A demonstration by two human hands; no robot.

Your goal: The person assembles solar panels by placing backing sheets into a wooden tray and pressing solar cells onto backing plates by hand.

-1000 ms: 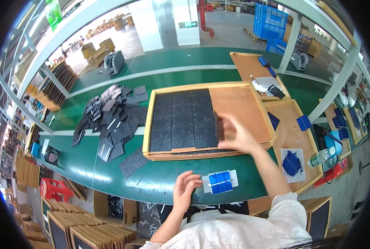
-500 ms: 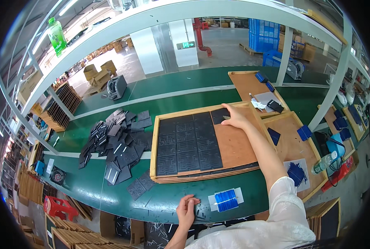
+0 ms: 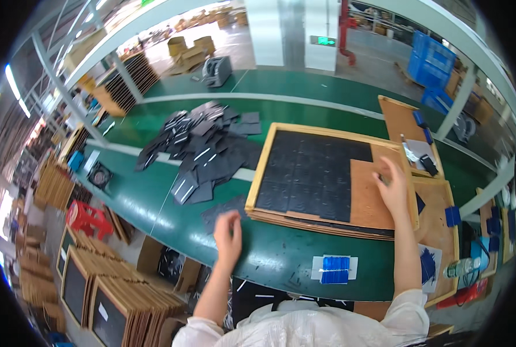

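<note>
Your tray (image 3: 261, 168) now starts column four: one tile (image 3: 360, 150); right hand (image 3: 393, 188) off it, grip spread; left hand (image 3: 228, 242) nearer loose tiles (image 3: 213, 218), grip unclear.

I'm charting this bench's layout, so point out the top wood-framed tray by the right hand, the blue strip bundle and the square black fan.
Top wood-framed tray (image 3: 365, 202): head view, its bare brown board.
Blue strip bundle (image 3: 335, 270): head view, middle of its top.
Square black fan (image 3: 100, 175): head view, near its centre.
</note>
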